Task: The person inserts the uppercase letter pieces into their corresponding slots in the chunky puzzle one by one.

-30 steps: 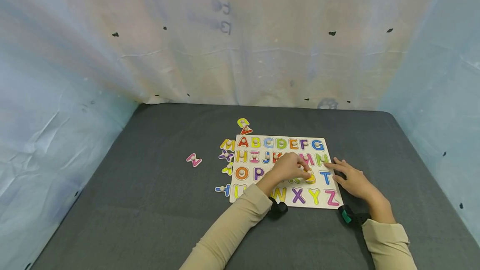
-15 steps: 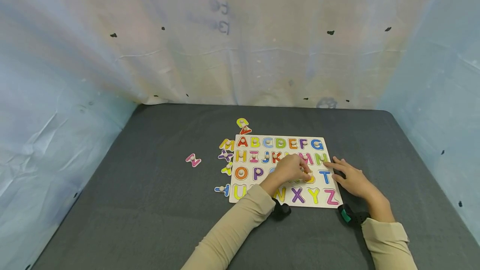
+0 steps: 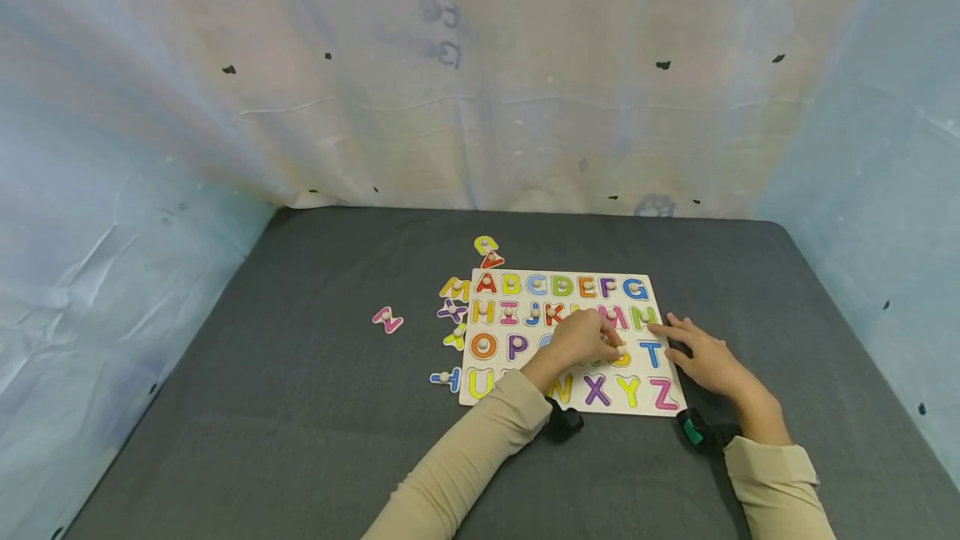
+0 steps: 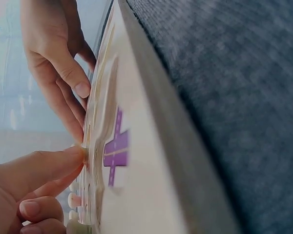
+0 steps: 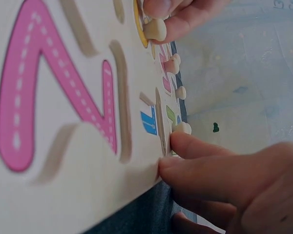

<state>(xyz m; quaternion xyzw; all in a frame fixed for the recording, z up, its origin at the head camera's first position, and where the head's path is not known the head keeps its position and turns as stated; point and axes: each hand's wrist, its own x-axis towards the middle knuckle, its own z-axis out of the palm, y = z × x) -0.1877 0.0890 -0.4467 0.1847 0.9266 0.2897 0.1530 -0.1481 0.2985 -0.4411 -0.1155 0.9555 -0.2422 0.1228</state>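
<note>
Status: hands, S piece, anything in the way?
Left hand pinches S piece. Piece on board, seating unclear. Right hand touches board edge. No obstruction seen.

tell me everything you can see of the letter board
The letter board is a pale, rectangular, wood-looking sheet, flat on grey cloth, with four rows of coloured letters. Knobbed pieces fill the top row; the X, Y and Z slots are unfilled. The left hand pinches a yellow piece there; the right hand touches the right edge.
</note>
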